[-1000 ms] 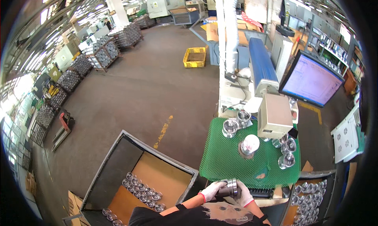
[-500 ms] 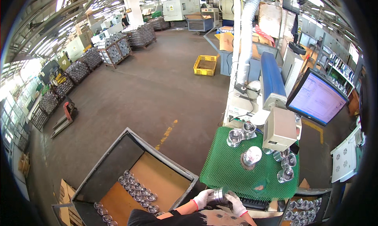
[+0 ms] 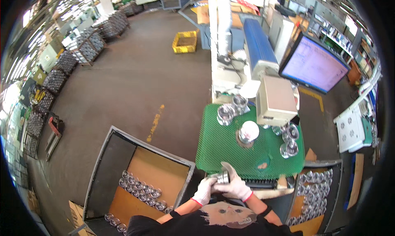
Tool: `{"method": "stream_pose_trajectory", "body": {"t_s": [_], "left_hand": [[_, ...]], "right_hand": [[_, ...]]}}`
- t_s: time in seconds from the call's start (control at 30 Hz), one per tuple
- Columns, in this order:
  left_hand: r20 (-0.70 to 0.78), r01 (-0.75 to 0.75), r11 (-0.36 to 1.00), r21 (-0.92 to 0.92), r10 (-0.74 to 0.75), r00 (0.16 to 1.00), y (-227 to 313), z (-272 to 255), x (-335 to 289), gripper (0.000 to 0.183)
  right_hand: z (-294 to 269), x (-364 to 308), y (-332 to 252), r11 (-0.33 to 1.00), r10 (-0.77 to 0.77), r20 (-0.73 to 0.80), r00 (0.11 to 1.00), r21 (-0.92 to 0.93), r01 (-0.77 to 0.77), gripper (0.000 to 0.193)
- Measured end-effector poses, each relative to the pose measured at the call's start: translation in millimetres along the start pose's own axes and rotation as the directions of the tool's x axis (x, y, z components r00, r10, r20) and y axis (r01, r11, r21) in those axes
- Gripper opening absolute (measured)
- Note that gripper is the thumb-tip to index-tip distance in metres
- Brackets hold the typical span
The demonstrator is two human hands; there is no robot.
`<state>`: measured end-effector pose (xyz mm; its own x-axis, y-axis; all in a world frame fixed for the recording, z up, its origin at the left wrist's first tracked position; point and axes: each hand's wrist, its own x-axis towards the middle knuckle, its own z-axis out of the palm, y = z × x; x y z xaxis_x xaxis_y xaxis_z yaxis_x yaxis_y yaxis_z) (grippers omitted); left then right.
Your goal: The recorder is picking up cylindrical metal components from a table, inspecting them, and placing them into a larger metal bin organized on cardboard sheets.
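Both gloved hands together at near edge of counter. Left hand cupping a small shiny metal part from below, fingers clamped on it; right hand wrapped over it, fingers closed around it. Part held just above green mat's front edge. Step judged: part in hand, being turned or checked. Next likely needs a free spot near the fixture mid-mat.
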<state>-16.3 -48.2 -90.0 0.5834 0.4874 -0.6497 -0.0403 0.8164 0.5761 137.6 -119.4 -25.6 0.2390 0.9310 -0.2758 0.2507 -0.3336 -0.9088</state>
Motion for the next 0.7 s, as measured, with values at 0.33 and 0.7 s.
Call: {"method": "stream_pose_trajectory", "body": {"t_s": [0.33,0.7], "left_hand": [[0.120,0.085,0.627,0.775,-0.277,0.954,71,-11,40,0.041],[0.025,-0.061,0.034,0.998,0.644,0.764,129,44,110,0.039]], "right_hand": [[-29,-42,100,0.043,0.485,0.217,0.847,0.962,-0.271,0.055],[-82,-116,129,-0.245,0.542,0.070,0.837,0.966,0.078,0.079]]}}
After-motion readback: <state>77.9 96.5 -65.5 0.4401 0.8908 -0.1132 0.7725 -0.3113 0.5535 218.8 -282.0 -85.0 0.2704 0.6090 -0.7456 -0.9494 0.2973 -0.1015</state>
